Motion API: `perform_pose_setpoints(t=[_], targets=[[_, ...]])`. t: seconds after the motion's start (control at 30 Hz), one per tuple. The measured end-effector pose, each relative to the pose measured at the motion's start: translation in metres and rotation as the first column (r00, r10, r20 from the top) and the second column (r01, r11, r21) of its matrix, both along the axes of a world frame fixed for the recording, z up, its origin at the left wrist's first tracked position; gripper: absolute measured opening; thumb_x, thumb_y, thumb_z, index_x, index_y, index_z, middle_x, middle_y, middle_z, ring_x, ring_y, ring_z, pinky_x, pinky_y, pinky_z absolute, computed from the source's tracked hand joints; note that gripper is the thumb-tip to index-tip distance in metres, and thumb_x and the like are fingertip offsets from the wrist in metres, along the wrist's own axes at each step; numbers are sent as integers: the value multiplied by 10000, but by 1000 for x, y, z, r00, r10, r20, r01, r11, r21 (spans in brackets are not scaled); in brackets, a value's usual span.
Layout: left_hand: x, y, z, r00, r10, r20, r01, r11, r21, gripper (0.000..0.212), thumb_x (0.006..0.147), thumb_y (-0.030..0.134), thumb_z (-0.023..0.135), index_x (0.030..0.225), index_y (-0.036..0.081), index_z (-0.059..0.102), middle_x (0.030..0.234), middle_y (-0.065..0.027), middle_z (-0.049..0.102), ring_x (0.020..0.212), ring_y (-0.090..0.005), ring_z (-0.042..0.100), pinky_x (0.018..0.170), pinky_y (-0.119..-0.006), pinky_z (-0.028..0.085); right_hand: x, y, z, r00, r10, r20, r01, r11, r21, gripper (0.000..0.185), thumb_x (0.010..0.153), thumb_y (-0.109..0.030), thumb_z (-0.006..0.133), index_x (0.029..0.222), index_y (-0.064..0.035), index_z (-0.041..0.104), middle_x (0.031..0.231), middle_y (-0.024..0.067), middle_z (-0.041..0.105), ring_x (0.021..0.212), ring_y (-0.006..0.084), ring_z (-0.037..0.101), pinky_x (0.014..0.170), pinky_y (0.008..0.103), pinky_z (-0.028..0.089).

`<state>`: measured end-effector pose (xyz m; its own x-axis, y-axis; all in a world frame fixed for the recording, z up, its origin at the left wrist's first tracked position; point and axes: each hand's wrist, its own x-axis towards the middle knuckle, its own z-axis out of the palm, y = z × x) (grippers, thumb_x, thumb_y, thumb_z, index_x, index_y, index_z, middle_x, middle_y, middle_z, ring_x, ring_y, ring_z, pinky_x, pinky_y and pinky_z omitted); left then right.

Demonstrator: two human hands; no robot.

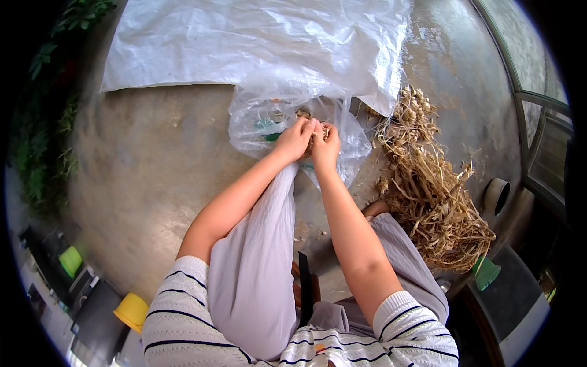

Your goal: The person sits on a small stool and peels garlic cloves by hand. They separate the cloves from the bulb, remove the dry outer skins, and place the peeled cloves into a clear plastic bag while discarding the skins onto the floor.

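Observation:
My left hand (296, 136) and my right hand (326, 142) meet over a clear plastic bag (247, 124) on the floor. Their fingertips pinch together at a small, pale piece that looks like garlic; the fingers hide most of it. Brownish garlic-like bits (302, 113) show just beyond the fingertips and between the hands. The bag lies crumpled and spread out, with green printing showing on its left part. To the right, garlic bulbs (412, 108) lie heaped, joined to a long pile of dry garlic stalks (440, 202).
A white woven plastic sheet (238, 41) covers the floor ahead, overlapping the bag. Shed skins lie on the concrete floor (151, 183). A pale cylindrical container (496, 197) stands right of the stalks, near a glazed frame. A yellow bucket (132, 312) is at lower left, plants at far left.

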<state>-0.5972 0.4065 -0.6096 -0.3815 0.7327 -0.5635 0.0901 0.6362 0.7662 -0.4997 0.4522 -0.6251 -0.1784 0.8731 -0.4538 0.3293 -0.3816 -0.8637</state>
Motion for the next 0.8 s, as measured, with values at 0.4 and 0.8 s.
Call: perform_pose_setpoints(t=[0.4, 0.8], targets=[[-62, -11, 128, 854, 461, -243, -339, 846, 412, 144, 897, 195, 612, 864, 65, 665, 678, -60, 623, 567, -205, 593, 524, -325, 445, -1, 12, 28, 950, 196, -244, -259, 929, -263, 329, 875, -171, 549, 1162, -18, 597, 923, 47, 634, 814, 98, 576, 694, 263, 473], [-106, -20, 72, 695, 56, -716, 175, 954, 244, 80, 745, 100, 713, 815, 136, 728, 830, -30, 596, 760, -256, 588, 672, -385, 470, -33, 27, 29, 829, 62, -556, -421, 723, -548, 344, 911, -303, 455, 1108, -67, 609, 991, 54, 638, 883, 163, 607, 750, 322, 496]])
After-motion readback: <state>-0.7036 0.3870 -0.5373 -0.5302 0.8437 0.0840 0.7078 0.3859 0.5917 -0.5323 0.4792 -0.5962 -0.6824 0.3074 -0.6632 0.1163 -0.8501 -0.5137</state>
